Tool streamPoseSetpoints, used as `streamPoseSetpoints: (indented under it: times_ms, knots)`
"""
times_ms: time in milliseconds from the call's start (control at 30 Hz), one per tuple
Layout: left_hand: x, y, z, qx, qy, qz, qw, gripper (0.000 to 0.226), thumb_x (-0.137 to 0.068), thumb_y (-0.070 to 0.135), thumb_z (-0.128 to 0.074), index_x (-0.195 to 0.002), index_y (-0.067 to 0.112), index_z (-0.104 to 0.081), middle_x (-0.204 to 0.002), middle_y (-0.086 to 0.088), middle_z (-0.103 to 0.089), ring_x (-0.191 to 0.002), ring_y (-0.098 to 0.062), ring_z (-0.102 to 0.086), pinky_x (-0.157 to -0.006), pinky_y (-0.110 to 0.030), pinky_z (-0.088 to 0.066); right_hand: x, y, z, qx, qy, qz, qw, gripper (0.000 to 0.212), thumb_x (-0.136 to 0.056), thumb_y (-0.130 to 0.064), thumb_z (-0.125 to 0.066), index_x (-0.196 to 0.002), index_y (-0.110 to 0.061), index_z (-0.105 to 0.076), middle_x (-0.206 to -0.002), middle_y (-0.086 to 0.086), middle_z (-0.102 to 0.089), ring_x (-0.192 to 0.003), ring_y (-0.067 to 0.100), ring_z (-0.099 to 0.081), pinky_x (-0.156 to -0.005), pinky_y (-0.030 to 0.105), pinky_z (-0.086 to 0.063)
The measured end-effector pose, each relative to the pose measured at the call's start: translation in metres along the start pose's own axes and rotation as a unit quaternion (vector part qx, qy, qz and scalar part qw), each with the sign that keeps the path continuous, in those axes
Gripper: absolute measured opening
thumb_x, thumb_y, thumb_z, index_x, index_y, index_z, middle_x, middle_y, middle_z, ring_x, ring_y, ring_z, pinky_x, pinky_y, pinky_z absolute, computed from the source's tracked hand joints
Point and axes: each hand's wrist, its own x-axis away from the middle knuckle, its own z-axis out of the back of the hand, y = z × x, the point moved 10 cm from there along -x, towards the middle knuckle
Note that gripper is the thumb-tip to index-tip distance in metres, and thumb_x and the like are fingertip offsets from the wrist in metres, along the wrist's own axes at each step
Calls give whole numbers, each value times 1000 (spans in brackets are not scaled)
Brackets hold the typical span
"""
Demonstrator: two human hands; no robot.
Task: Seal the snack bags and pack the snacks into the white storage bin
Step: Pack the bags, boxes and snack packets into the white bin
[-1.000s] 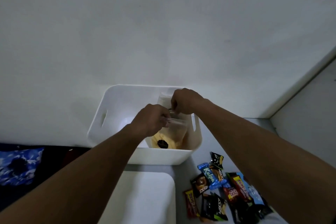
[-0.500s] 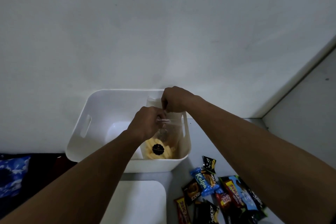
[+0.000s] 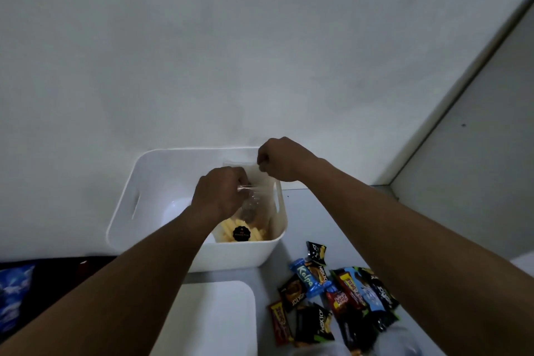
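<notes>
Both hands work over the white storage bin (image 3: 161,182), which stands on the pale desk (image 3: 306,211) against the wall. The left hand (image 3: 221,196) reaches into the bin from the near side, its grip pinched on the top strip of a clear snack bag (image 3: 254,211). The right hand (image 3: 284,160) is held higher, above the bin's far right corner, its fingers curled tight and pinching the bag's upper edge. Between the two hands the clear top of the bag is pulled out in a slanted line.

The bag stands inside the bin, against its right wall. Its lower part holds pale yellow stick-shaped snacks (image 3: 228,228), and a round black label (image 3: 241,233) shows on the front. Whether the top strip is pressed fully closed cannot be told. The left part of the bin shows bare white floor, and a slot handle is cut in each side wall.

On the desk to the right of the bin, near the right forearm, lies a loose pile of wrapped snacks (image 3: 341,295): a blue packet marked Kalpa (image 3: 306,276), several dark Nextar packets, and red and yellow bars. A flat white lid (image 3: 213,318) lies just in front of the bin. At the far left edge a blue patterned cloth (image 3: 14,298) shows on a dark surface.
</notes>
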Motion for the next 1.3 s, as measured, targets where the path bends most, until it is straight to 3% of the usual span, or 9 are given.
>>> streamPoseSetpoints:
  times_ms: [133, 233, 600, 733, 1000, 1200, 1300]
  knots:
    - [14, 12, 16, 20, 15, -11, 1000, 18, -89, 34, -68, -101, 22, -71, -108, 0, -71, -96, -21, -64, -84, -32, -51, 26, 1, 8, -2, 9, -12, 1000, 31, -94, -24, -61, -124, -13, -64, -126, 7, -63, -116, 25, -58, -95, 35, -49]
    - [29, 21, 27, 21, 10, -8, 1000, 24, -90, 39, -66, -106, 23, -69, -111, -1, -69, -100, -22, -62, -89, -37, -52, 45, -1, 13, -2, 7, -15, 1000, 40, -95, -26, -61, -132, -13, -57, -134, 8, -59, -122, 26, -55, -96, 33, -45]
    - [119, 72, 48, 13, 44, 1, 999, 28, -92, 40, -59, -114, 23, -66, -114, -4, -67, -109, -28, -58, -92, -43, -48, 148, -3, 25, -16, 23, -10, 1000, 50, -97, -30, -58, -143, -14, -45, -140, 11, -52, -128, 28, -51, -101, 37, -43]
    - [161, 91, 41, 28, 57, 10, 998, 26, -91, 37, -62, -113, 23, -67, -114, -3, -68, -108, -27, -59, -88, -39, -49, 191, 5, 13, -23, 17, -12, 1000, 53, -97, -31, -57, -145, -13, -41, -141, 13, -47, -129, 31, -48, -103, 42, -45]
    - [238, 109, 2, 61, 13, 23, 998, 31, -93, 38, -60, -121, 23, -62, -120, -4, -63, -116, -27, -54, -95, -40, -46, 278, 28, -30, -72, -6, -59, 996, 60, -99, -32, -54, -152, -17, -32, -151, 12, -39, -135, 30, -43, -106, 40, -42]
    - [290, 107, -48, 93, -35, 35, 994, 42, -93, 33, -63, -133, 23, -55, -130, -5, -59, -121, -24, -53, -98, -33, -42, 331, 32, -95, -111, -22, -106, 988, 50, -93, -26, -58, -140, -18, -44, -132, 13, -52, -121, 32, -52, -95, 39, -46]
    - [315, 105, -82, 100, -77, 56, 990, 51, -93, 32, -62, -141, 22, -47, -133, -7, -58, -120, -24, -55, -99, -33, -43, 352, 30, -137, -132, -48, -126, 982, 56, -91, -19, -61, -143, -16, -41, -135, 12, -52, -123, 32, -52, -97, 40, -47]
